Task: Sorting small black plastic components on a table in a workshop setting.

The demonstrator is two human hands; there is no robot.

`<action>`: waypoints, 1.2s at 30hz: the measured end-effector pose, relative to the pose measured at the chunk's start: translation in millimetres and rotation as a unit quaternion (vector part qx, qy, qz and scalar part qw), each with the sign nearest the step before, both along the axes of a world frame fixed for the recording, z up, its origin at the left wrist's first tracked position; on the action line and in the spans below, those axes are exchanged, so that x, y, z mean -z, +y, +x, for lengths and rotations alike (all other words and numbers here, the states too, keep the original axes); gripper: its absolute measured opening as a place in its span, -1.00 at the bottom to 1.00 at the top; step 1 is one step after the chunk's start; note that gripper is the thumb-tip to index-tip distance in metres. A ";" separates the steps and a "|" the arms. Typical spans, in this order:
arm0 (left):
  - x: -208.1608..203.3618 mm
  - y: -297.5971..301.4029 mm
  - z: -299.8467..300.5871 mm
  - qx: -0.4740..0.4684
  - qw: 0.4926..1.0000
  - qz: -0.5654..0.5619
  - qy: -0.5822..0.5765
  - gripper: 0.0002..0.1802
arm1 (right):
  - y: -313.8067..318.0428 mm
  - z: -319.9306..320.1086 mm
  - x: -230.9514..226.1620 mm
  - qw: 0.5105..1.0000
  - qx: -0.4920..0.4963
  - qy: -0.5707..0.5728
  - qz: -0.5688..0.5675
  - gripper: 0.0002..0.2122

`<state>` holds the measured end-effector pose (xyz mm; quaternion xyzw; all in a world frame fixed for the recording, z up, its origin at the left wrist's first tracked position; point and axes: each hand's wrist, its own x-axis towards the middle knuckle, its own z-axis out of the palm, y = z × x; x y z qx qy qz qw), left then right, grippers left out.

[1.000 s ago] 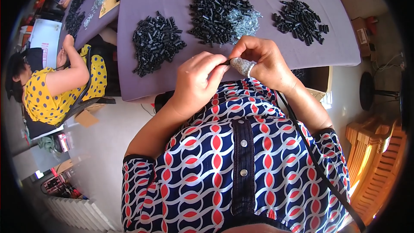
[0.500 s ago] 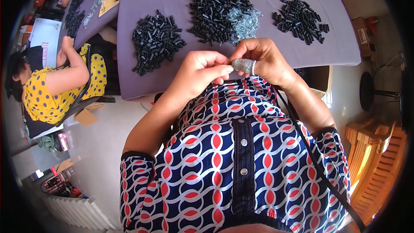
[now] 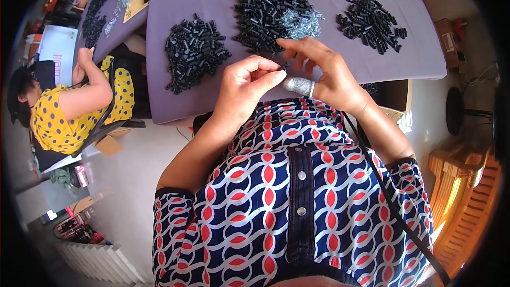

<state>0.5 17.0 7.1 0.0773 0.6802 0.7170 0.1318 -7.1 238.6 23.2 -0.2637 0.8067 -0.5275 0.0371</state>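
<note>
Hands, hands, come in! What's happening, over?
Left hand: pinching small black piece. Right hand: open alongside, grey thumb cover on. Black pile beyond; nothing visibly blocking.

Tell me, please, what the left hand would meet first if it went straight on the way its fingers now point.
Most likely the right hand, whose covered thumb lies just beyond the left hand, though depth is unclear.

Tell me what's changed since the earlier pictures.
The right hand has opened: its index finger has lifted forward, away from its covered thumb. The left hand still pinches a small black piece. The black piles and silvery pile stayed put.
</note>
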 end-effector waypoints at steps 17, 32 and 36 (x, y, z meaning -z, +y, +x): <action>-7.3 -5.6 4.0 0.073 0.980 0.090 -0.162 -0.76 | -14.5 -0.3 11.6 0.996 -0.042 0.063 -0.037 -0.54; -1.7 -1.6 11.2 0.055 0.966 0.146 -0.204 -0.80 | -16.1 4.6 9.6 0.995 -0.031 0.096 0.023 -0.50; 0.5 -2.7 8.8 0.074 0.977 0.091 -0.178 -0.81 | -16.1 5.8 9.0 0.995 -0.038 0.092 0.026 -0.50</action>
